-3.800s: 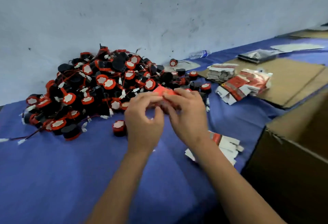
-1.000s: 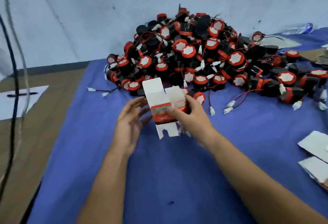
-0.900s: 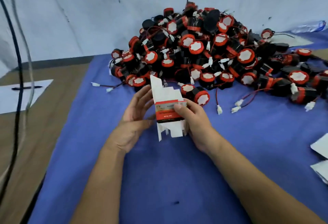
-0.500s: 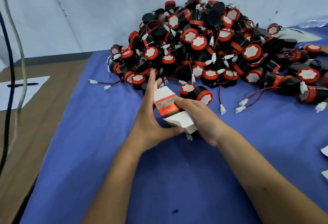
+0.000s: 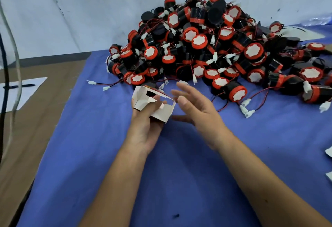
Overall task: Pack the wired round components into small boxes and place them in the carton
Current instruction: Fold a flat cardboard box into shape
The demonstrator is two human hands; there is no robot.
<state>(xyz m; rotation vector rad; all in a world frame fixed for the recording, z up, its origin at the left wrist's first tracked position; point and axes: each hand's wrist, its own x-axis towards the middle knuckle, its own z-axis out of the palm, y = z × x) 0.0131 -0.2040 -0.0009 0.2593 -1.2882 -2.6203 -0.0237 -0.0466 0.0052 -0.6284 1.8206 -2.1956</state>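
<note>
A table (image 5: 179,181) under a blue cloth is filling most of the view, with bare brown board showing along its left side. A big pile of wired round components (image 5: 212,46), black bodies with red caps and white centres, is lying heaped against the pale wall at the far side, thin red and black leads with white plugs trailing out onto the cloth. One component (image 5: 231,91) is lying at the pile's near edge, just beyond the right hand. The left hand (image 5: 145,124) is holding a small box (image 5: 154,103) just above the cloth in front of the pile, its grip closed round the white card with a finger reaching in through the open end. The right hand (image 5: 195,108) is hovering just beside the box, fingers spread and relaxed, its grip wide and holding nothing. A white sheet (image 5: 19,91) with a pen on it is lying on the brown board at the left.
</note>
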